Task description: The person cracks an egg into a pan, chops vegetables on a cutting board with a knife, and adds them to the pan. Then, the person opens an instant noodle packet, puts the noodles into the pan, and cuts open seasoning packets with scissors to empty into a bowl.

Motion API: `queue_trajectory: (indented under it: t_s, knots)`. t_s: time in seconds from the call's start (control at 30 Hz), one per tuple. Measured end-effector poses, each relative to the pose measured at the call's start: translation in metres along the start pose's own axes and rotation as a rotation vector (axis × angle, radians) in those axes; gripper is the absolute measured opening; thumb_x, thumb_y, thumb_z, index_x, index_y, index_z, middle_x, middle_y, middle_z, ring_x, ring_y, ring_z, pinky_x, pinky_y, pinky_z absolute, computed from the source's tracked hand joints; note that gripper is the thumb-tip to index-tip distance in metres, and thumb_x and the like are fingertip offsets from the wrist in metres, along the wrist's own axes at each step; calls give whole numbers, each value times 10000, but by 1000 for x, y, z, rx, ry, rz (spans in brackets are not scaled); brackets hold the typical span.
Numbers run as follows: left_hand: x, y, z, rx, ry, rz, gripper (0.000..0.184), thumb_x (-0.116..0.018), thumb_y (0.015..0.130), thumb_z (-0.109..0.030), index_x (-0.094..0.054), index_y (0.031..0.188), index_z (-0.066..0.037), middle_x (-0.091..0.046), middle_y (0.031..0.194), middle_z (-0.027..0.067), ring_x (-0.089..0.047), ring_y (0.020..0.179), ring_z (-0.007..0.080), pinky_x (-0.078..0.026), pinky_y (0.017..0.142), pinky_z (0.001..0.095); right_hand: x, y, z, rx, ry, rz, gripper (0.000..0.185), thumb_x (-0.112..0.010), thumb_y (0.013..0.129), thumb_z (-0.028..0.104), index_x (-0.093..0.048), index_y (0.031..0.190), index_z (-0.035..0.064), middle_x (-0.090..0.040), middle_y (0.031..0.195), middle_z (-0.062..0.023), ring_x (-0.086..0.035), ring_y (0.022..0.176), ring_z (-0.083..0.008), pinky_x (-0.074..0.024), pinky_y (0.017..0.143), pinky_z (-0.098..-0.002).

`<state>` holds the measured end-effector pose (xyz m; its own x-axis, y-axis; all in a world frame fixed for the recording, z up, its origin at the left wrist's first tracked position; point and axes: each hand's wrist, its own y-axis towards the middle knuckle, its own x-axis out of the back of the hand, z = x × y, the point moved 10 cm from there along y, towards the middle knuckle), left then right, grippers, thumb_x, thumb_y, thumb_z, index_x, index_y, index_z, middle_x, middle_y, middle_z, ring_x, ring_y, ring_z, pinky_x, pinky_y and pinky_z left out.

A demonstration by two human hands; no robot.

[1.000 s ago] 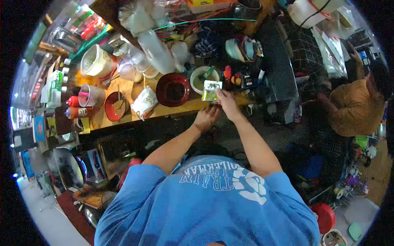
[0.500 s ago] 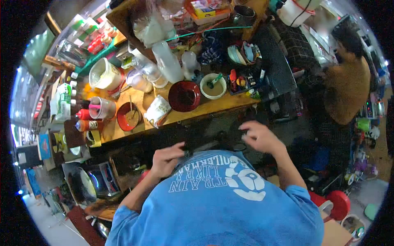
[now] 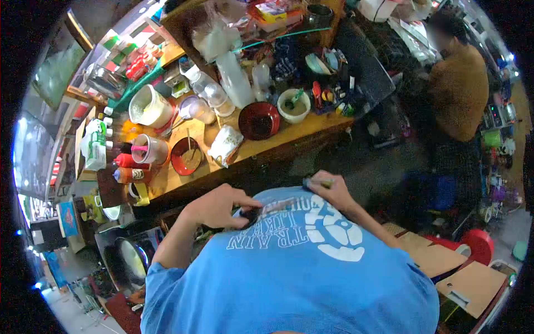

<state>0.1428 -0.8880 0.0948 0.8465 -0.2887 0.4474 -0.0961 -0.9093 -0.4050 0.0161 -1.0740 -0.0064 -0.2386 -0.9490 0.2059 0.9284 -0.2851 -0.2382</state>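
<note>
My left hand (image 3: pixel 218 209) is at the left front of the blue T-shirt (image 3: pixel 289 273). Its thumb and fingers are closed around a small dark piece (image 3: pixel 251 214) whose kind I cannot make out. On the other side, my right hand (image 3: pixel 334 192) is curled at the shirt's front near the waist. A thin greyish bit (image 3: pixel 318 182) shows at its fingertips, too small to name. Both hands are close to my body, below the front edge of the wooden table (image 3: pixel 267 146).
On the table stand a dark red bowl (image 3: pixel 259 121), a white tub with a green-handled utensil (image 3: pixel 293 106), a small bowl (image 3: pixel 187 156), a white packet (image 3: pixel 226 146) and sauce bottles (image 3: pixel 132 175). A person (image 3: pixel 459 83) is at the right. Cardboard (image 3: pixel 473 286) lies lower right.
My right hand has drawn in and down to the shirt's front. My left hand has shifted slightly and turned at the shirt. The view has tilted, and more cardboard shows at right.
</note>
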Motion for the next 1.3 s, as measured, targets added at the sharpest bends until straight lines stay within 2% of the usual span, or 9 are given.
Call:
queue_trajectory:
  t_s: [0.03, 0.13, 0.23, 0.37, 0.63, 0.83, 1.07, 1.17, 1.3]
  knots:
    - [-6, -2, 0, 4, 3, 16, 527, -742, 705, -179, -657, 1200, -19, -710, 943, 121, -676, 870, 187, -524, 817, 303, -5, 4, -3, -21, -24, 21, 240, -689, 915, 159, -709, 1089, -5, -702, 979, -96, -671, 901, -144, -545, 802, -287]
    - [5, 2, 8, -2, -452, -203, 464, -687, 716, -23, -662, 1179, -2, -719, 1040, 74, -636, 971, 105, -498, 899, 270, -1, 7, -13, -192, 664, -163, 295, -664, 926, 138, -649, 1124, -80, -679, 1016, -148, -677, 895, -214, -614, 740, -337]
    - [6, 22, 12, 14, -627, -434, 451, -660, 734, -16, -660, 1184, 2, -716, 1024, 72, -631, 935, 95, -500, 865, 252, 22, 6, 2, -269, 637, -237, 301, -672, 919, 132, -643, 1135, -76, -682, 1030, -134, -682, 879, -214, -632, 665, -345]
    - [37, 71, -21, -161, 34, -467, 502, -730, 736, -132, -663, 1230, -69, -673, 860, 143, -662, 762, 197, -527, 699, 292, 42, 9, 9, -200, 646, -184, 304, -690, 906, 117, -642, 1153, -53, -690, 1004, -110, -679, 843, -176, -628, 621, -325]
    - [44, 145, -65, -298, 239, -255, 486, -735, 724, -122, -686, 1207, -104, -640, 768, 168, -630, 650, 293, -494, 618, 354, 88, 1, 15, -164, 540, -117, 249, -691, 892, 80, -686, 1122, -16, -704, 999, -85, -673, 818, -155, -624, 648, -308]
    - [37, 188, -91, -336, 193, -188, 475, -717, 740, -111, -679, 1213, -104, -683, 929, 226, -672, 786, 347, -522, 731, 377, 128, -16, 4, -141, 571, -186, 245, -710, 881, 92, -695, 1106, -5, -713, 984, -73, -679, 833, -157, -614, 641, -310]
    - [22, 243, -127, -409, 326, -153, 443, -707, 743, -102, -687, 1186, -88, -688, 915, 225, -672, 785, 345, -521, 738, 384, 168, -32, -26, -161, 608, -191, 253, -729, 847, 66, -702, 1088, -6, -719, 983, -67, -683, 810, -159, -610, 636, -310]
    - [10, 277, -137, -302, 390, -40, 474, -712, 725, -74, -681, 1198, -80, -699, 1004, 213, -698, 849, 319, -533, 751, 355, 188, -35, -41, -159, 620, -206, 257, -739, 835, 68, -708, 1080, -2, -720, 983, -67, -682, 806, -159, -612, 633, -317]
    - [2, 323, -150, -378, 295, -31, 468, -705, 737, -75, -678, 1204, -77, -701, 911, 217, -678, 703, 256, -516, 660, 335, 223, -39, -70, -187, 683, -258, 253, -748, 830, 81, -714, 1067, -1, -719, 973, -69, -680, 799, -151, -610, 632, -311]
